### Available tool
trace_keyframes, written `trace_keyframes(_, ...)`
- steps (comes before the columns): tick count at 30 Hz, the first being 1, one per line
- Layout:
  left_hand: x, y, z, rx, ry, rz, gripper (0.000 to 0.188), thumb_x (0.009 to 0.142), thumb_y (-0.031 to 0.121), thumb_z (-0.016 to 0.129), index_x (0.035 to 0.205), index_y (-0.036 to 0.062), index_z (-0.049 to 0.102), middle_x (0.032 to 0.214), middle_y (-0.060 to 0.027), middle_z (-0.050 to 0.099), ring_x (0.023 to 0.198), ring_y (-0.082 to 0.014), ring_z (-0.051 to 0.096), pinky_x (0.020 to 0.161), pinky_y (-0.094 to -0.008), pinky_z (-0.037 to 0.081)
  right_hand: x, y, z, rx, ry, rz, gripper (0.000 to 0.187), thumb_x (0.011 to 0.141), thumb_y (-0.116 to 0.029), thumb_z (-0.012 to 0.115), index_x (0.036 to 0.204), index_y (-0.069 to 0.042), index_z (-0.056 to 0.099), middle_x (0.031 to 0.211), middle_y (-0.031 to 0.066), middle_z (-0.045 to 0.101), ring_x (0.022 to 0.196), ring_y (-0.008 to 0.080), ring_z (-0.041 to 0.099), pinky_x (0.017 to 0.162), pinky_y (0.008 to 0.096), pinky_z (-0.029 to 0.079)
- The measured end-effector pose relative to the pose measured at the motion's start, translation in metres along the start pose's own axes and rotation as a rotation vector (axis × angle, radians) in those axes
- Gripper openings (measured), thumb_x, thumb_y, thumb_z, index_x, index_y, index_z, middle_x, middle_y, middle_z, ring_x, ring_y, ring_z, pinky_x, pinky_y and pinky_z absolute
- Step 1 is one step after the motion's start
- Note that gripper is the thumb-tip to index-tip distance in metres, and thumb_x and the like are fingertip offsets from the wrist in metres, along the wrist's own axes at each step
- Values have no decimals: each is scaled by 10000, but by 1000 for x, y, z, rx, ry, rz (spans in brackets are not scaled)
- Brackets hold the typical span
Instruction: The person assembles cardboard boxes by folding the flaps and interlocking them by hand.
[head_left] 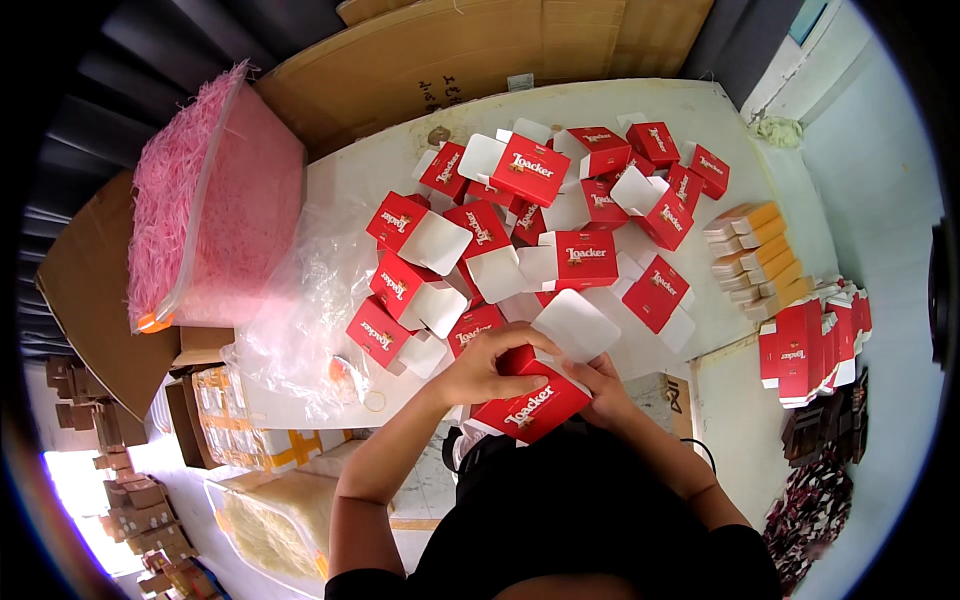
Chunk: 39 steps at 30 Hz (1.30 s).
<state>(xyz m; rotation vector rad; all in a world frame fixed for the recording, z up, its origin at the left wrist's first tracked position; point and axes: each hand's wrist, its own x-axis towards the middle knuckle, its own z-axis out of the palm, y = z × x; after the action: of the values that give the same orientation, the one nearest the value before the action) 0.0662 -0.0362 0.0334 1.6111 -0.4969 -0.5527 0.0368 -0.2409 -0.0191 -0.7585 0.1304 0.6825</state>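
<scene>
Close in front of my body I hold a red carton [530, 408] with white lettering, tilted, its white lid flap [577, 325] sticking up and out. My left hand [482, 370] grips it from the left, with the thumb lying across the red face. On the other side my right hand [604, 394] has its fingers closed at the carton's right edge, near the base of the flap. Just beyond, several like cartons lie spread over the white table [340, 180], many with white flaps standing open; one red carton [475, 326] is nearest my left hand.
A clear plastic bin [255, 190] of pink paper shred stands at the left, beside crumpled clear film [310, 300]. Stacked yellow-and-white flat cartons [755, 255] and a pile of red flattened cartons [800, 355] sit right. Cardboard [480, 60] lines the back.
</scene>
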Motion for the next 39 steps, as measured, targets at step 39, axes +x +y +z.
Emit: trace_keyframes(39, 2, 10, 13, -453, 45, -284, 674, 714, -58, 652, 1292, 112, 348, 1132, -58, 505, 1016, -99, 470, 841, -249, 411, -4, -38, 20, -951, -363, -134, 524, 945, -218, 281, 1392, 25, 153, 1415, 191, 252, 1321, 294, 244, 1074, 356, 178)
